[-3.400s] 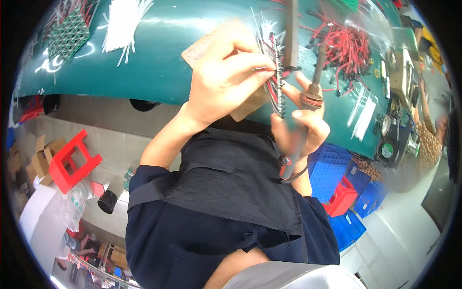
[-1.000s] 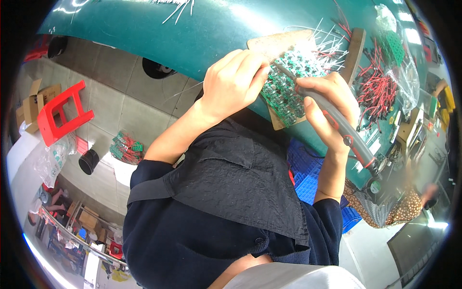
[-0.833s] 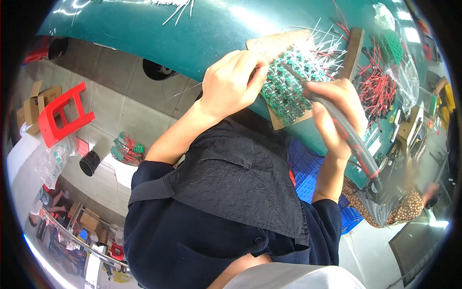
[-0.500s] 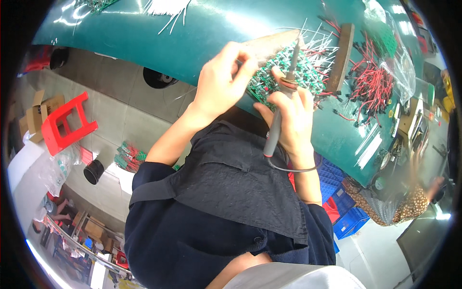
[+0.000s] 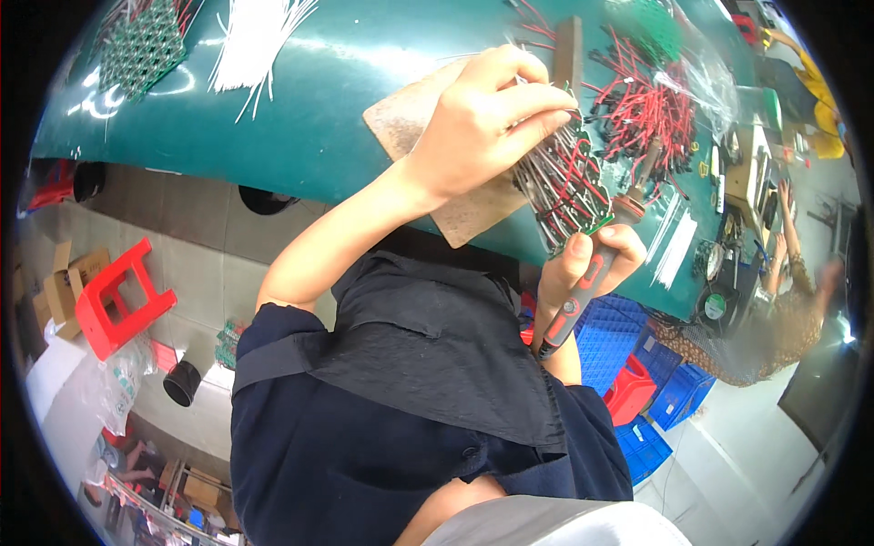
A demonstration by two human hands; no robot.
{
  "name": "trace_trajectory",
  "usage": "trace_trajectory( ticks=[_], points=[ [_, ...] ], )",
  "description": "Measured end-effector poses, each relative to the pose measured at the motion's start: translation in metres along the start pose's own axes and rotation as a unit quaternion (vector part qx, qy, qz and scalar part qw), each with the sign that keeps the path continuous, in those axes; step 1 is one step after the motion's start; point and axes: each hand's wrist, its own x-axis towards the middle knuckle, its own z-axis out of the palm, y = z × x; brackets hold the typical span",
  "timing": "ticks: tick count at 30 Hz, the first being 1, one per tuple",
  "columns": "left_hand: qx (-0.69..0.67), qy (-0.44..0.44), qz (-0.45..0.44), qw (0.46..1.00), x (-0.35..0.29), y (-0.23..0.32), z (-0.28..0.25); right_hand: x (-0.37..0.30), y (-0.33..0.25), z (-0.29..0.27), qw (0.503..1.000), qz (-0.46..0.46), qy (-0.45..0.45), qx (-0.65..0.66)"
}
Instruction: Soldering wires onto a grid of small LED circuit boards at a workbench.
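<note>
A circuit board panel (image 5: pixel 566 182) stands tilted between my hands, its side with rows of red, black and white wires turned towards me. My left hand (image 5: pixel 492 118) is closed, pinching the panel's upper edge between thumb and fingers. At the lower edge, my right hand (image 5: pixel 596 259) grips a grey and red soldering iron (image 5: pixel 574 305) and also pinches the panel's corner with the thumb. The iron's tip points up and away over the bench. Beneath the panel lies a flat brown board (image 5: pixel 414 118).
On the green bench (image 5: pixel 337 118) are a white wire bundle (image 5: pixel 250 45), another green board panel (image 5: pixel 144 50), a red wire pile (image 5: pixel 646 109) and a dark bar (image 5: pixel 568 55). Blue crates (image 5: pixel 610 346) and a red stool (image 5: pixel 123 300) stand below. Another person (image 5: pixel 774 337) sits at right.
The panel has been lifted off the brown board and tipped so its wired side shows. My left hand has moved onto its upper edge; my right hand, still with the iron, has moved lower right.
</note>
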Motion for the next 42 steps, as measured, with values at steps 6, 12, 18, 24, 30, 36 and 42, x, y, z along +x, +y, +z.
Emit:
trace_trajectory(
  ticks=[6,12,18,24,30,36,42],
  points=[
    [0.023,-0.018,0.081,0.996,0.014,-0.003,0.011,0.008,-0.009,0.007,0.995,0.023,0.096,-0.027],
    [-0.046,-0.038,0.060,0.996,0.014,-0.004,0.010,-0.001,0.001,-0.013,0.993,0.035,0.111,-0.035],
    [0.018,-0.037,0.102,0.994,0.009,0.000,0.010,-0.002,0.003,-0.015,0.992,0.032,0.113,-0.034],
    [0.113,-0.042,0.124,0.985,0.010,0.011,0.006,-0.003,-0.001,-0.013,0.998,0.026,0.052,-0.011],
    [0.119,-0.060,0.095,0.987,0.012,0.014,0.001,-0.002,-0.002,-0.009,0.998,0.038,0.032,0.040],
    [0.088,-0.080,0.073,0.990,0.013,0.014,-0.003,0.007,-0.009,0.008,0.994,0.032,0.098,-0.045],
    [0.062,-0.093,0.039,0.993,0.014,0.015,-0.006,-0.004,-0.001,-0.006,0.998,0.028,0.025,0.047]
  ],
)
